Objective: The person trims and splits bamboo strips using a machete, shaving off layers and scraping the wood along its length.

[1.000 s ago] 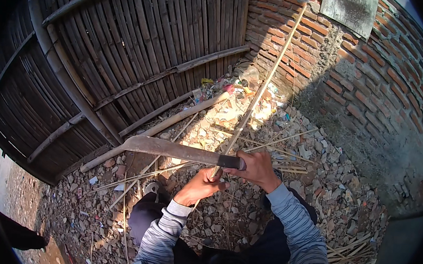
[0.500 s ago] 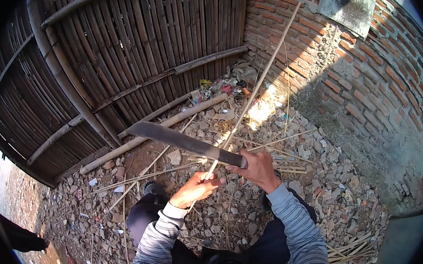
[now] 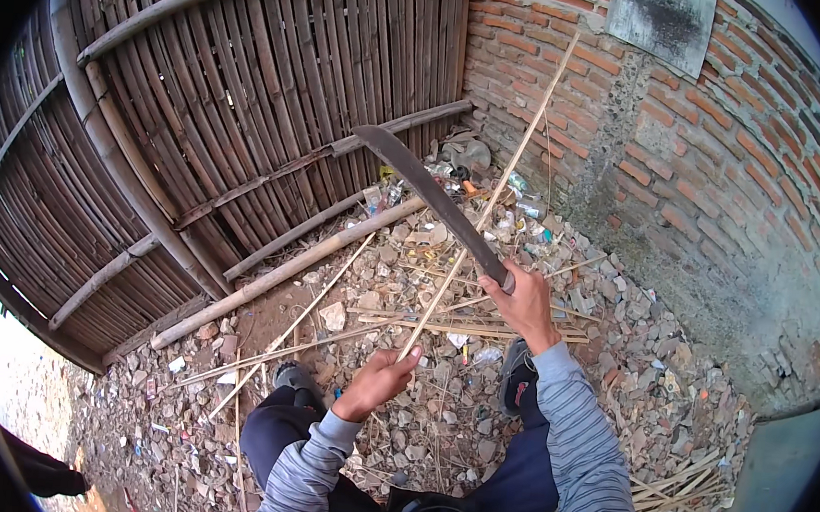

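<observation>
My left hand [image 3: 381,381] is closed around the lower end of a long, pale bamboo strip [image 3: 525,142], which slants up and away to the right, its far end in front of the brick wall. In my right hand [image 3: 524,306] is the handle of a machete [image 3: 434,196], mostly hidden by my fingers. Its dark, broad blade points up and to the left, with a curved tip. The blade crosses the strip a short way below its middle; whether the two touch I cannot tell.
Rubble and litter cover the ground. A bamboo pole [image 3: 293,271] lies along the slatted bamboo wall [image 3: 249,99]. Loose strips [image 3: 481,327] lie beyond my feet, and a pile of strips [image 3: 676,489] at right. A brick wall [image 3: 715,174] rises at the right.
The machete has moved up the strip, away from my left hand, and its tip has swung upward. My left hand has shifted slightly down and still grips the strip.
</observation>
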The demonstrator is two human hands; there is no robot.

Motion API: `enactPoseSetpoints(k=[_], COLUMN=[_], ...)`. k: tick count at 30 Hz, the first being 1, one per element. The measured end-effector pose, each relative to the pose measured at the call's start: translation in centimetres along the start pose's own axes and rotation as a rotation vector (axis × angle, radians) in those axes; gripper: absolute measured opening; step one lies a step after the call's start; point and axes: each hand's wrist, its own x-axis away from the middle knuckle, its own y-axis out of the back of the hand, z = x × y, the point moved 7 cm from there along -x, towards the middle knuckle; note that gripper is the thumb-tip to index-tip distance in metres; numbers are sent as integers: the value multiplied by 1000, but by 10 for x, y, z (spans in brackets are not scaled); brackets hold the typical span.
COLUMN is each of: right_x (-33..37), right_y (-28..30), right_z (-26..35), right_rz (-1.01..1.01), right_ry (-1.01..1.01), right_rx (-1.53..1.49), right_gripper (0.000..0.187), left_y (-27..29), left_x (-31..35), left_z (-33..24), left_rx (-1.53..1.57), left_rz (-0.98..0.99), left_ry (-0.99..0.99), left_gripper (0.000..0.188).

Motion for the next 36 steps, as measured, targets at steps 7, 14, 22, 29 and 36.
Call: enactPoseSetpoints(k=[7, 14, 22, 29, 36], right_x=[36, 39, 55, 14, 47], right_y=[-30, -36, -60, -27, -51], right_z=[43, 57, 70, 38, 34], right_rz=[108, 249, 291, 220, 252], right_ry=[265, 305, 298, -30, 144], right_rx=[54, 122, 109, -17, 7], right_gripper=[63, 67, 69, 46, 56], left_y=[-3, -5, 3, 6, -2], left_x=[2, 19, 12, 14, 9], left_z=[-16, -39, -27, -23, -26], left_rx=[-276, -497, -451, -529, -489], left_rz=[-150, -452, -405, -440, -372], left_ry=[-208, -376, -387, -296, -347], left_gripper=[53, 40, 36, 41, 38])
